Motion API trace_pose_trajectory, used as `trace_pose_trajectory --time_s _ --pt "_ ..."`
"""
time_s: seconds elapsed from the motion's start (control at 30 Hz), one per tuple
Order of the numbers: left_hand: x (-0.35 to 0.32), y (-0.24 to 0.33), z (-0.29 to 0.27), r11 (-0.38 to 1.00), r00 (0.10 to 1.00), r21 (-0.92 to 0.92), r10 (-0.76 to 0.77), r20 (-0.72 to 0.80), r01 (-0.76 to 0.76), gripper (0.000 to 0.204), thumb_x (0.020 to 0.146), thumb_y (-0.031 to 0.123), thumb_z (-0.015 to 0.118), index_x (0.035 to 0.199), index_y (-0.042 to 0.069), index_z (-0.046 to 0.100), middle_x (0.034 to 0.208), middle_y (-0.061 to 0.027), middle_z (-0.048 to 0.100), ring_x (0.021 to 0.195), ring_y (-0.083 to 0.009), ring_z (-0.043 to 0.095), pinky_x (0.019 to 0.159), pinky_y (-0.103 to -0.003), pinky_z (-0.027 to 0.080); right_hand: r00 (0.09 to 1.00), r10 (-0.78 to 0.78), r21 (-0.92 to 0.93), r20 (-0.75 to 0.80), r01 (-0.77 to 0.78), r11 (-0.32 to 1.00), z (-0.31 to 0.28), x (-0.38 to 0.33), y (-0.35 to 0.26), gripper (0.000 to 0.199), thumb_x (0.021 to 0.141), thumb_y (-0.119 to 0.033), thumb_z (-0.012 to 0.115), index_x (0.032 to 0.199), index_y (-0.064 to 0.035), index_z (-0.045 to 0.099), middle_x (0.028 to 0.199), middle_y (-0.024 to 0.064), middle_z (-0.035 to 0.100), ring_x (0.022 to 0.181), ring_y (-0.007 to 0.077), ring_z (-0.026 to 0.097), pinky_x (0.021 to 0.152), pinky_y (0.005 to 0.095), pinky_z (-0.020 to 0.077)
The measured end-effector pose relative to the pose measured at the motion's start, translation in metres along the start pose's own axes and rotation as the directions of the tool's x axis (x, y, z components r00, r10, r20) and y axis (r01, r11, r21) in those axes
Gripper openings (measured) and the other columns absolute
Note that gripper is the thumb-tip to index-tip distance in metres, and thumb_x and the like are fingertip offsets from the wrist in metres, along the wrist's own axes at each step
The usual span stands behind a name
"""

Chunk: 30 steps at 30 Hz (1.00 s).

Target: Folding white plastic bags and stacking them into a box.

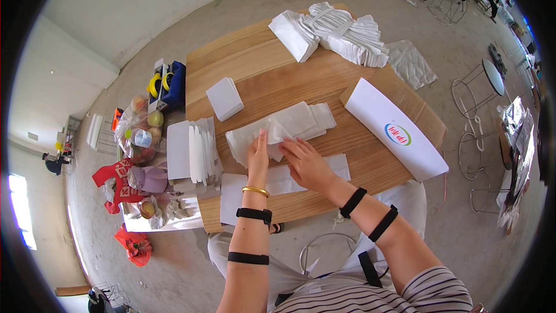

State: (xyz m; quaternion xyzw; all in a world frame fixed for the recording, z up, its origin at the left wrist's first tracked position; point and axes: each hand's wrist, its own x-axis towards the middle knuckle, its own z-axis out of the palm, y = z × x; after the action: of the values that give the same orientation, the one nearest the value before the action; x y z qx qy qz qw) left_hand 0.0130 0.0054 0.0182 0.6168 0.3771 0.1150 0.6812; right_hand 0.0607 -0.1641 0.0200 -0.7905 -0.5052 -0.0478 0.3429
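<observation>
Currently, the fanned white sleeves (298, 118) lie centrally on the table (255, 61). Left hand (258, 155): thumb uppermost; grip cannot be told. Right hand (308, 166): fingers loosely spread. The far stack (343, 30) lies gathered; these sleeves look not yet squared.

Centrally on the worktop (260, 61) lies a paper stack (298, 117); behind it, paper bundles (347, 39); to its left, a card stack (224, 98), then, past the edge, a tape dispenser (175, 90); right, a sheet (388, 116) on cardboard (425, 119).
</observation>
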Motion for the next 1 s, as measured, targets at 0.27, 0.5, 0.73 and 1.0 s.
trace_pose_trajectory --time_s 0.27,0.5,0.73,1.0 --pt "-0.003 -0.006 0.0 0.987 0.988 0.077 0.146 -0.046 -0.142 0.034 0.089 0.033 0.073 0.098 0.001 0.066 0.076 0.0008 0.059 0.062 -0.0082 0.048 0.053 -0.025 0.037 0.954 0.282 0.114 0.1 -0.293 0.949 -0.021 0.009 0.0 0.048 0.084 -0.016 0.065 0.128 -0.0009 0.056 0.135 0.0139 0.052 0.13 0.0317 0.046 0.112 0.0455 0.0345" --pt "0.002 -0.006 0.002 0.947 0.984 0.284 0.17 -0.048 -0.15 0.033 0.088 0.032 0.074 0.096 0.001 0.066 0.074 0.0011 0.056 0.059 -0.0068 0.043 0.051 -0.026 0.034 0.964 0.254 -0.254 -0.083 -0.267 0.93 0.004 0.004 0.025 0.06 0.091 -0.034 0.062 0.137 0.0014 0.049 0.144 0.0151 0.046 0.142 0.0296 0.033 0.12 0.0518 0.0155" --pt "0.009 -0.016 -0.002 0.936 0.973 0.294 0.223 -0.066 -0.195 0.031 0.088 0.032 0.075 0.095 0.003 0.066 0.073 0.0026 0.054 0.061 -0.0068 0.043 0.051 -0.025 0.035 0.963 0.266 -0.294 -0.052 -0.269 0.917 0.007 0.007 0.025 0.059 0.088 -0.029 0.063 0.135 0.0043 0.05 0.143 0.0148 0.046 0.141 0.0301 0.034 0.119 0.0522 0.0162" --pt "-0.002 -0.004 0.005 0.965 0.991 0.245 0.112 -0.069 -0.092 0.024 0.089 0.021 0.071 0.105 0.004 0.065 0.08 0.0008 0.055 0.067 -0.0081 0.049 0.057 -0.025 0.039 0.956 0.276 -0.238 -0.1 -0.292 0.926 0.002 0.003 0.023 0.056 0.091 -0.03 0.061 0.134 0.004 0.05 0.143 0.0136 0.046 0.142 0.0303 0.032 0.119 0.0528 0.017"
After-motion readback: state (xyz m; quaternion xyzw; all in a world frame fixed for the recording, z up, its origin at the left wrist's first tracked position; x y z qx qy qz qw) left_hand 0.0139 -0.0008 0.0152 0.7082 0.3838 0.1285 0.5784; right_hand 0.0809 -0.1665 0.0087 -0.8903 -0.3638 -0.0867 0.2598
